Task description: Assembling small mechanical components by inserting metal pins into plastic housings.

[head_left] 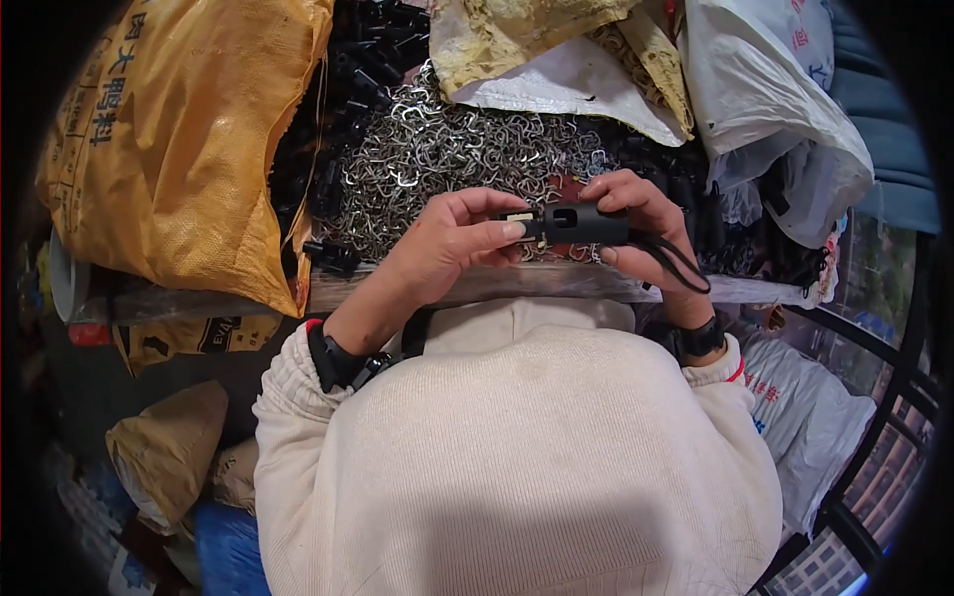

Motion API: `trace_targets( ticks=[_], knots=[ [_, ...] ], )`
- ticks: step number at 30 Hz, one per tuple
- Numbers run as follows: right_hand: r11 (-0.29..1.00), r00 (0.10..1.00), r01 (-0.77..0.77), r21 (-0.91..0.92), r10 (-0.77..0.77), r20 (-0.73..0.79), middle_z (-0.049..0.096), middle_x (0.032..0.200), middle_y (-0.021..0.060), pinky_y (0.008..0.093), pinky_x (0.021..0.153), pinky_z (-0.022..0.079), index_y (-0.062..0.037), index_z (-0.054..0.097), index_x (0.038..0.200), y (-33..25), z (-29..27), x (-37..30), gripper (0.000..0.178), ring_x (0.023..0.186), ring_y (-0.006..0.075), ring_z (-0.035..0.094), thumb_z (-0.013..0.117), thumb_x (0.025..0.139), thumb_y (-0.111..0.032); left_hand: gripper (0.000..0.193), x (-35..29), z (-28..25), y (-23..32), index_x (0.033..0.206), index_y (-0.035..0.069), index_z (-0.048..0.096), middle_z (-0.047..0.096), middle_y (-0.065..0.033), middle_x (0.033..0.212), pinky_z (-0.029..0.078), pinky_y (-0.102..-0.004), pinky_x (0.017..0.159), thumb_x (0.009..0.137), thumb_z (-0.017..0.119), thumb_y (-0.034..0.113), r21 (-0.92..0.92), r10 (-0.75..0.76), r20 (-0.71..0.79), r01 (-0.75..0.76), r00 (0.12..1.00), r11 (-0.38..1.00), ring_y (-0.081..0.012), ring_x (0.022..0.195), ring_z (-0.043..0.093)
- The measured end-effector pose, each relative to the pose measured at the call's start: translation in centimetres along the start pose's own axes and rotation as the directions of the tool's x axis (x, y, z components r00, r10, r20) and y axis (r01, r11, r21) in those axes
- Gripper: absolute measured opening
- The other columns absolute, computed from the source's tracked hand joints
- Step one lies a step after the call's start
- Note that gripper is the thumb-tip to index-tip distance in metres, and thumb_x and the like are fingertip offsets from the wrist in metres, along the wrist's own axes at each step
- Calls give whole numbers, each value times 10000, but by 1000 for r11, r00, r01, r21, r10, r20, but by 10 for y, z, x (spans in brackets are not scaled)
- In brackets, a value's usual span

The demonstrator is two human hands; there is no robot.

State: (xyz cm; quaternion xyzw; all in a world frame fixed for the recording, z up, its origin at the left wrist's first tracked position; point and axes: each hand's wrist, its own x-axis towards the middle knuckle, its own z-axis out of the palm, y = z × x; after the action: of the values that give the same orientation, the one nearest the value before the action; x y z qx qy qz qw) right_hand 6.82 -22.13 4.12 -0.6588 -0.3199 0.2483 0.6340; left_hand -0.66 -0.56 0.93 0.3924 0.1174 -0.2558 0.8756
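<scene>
Above the bench's near edge, my right hand is closed around a black tube with a small cut-out window in its side. A thin black cord loop hangs from the tube's right end. My left hand pinches a small black part with a cream-coloured piece on it, at the tube's left end. Whether that part sits inside the tube or only meets its end, I cannot tell. Just beyond both hands lies a heap of bent silver metal hooks.
An orange woven sack stands at the left, a white plastic bag at the right. Black tubes lie behind and left of the hooks. A yellowish sack covers the far side. The bench's edge runs under my hands.
</scene>
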Motion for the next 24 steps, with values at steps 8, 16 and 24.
trace_targets(
  ticks=[8, 16, 24],
  knots=[
    [971, 991, 14, -239, 18, 130, 466, 1017, 125, 310, 813, 369, -19, 476, 944, -4, 5, 3, 316, 947, 210, 465, 626, 669, -60, 281, 2, 2, -3, 1015, -31, 512, 589, -96, 802, 489, -195, 596, 766, 575, 82, 29, -51, 20, 50, 999, 998, -119, 656, 581],
    [892, 983, 99, -441, -17, 185, 458, 1009, 124, 301, 798, 368, -16, 468, 997, -4, 12, 7, 355, 926, 220, 468, 623, 682, -72, 290, 6, -1, -5, 1018, -29, 519, 591, -88, 785, 486, -183, 579, 777, 578, 121, -31, -114, -14, 113, 993, 993, -105, 626, 576],
    [932, 996, 57, -358, -29, 84, 454, 990, 129, 305, 794, 370, -4, 451, 1020, 14, 22, 2, 372, 912, 234, 463, 620, 697, -79, 270, 8, 3, -1, 1018, -25, 519, 589, -79, 792, 486, -183, 585, 791, 558, 116, -34, -157, -80, 155, 984, 987, -107, 632, 573]
  ],
)
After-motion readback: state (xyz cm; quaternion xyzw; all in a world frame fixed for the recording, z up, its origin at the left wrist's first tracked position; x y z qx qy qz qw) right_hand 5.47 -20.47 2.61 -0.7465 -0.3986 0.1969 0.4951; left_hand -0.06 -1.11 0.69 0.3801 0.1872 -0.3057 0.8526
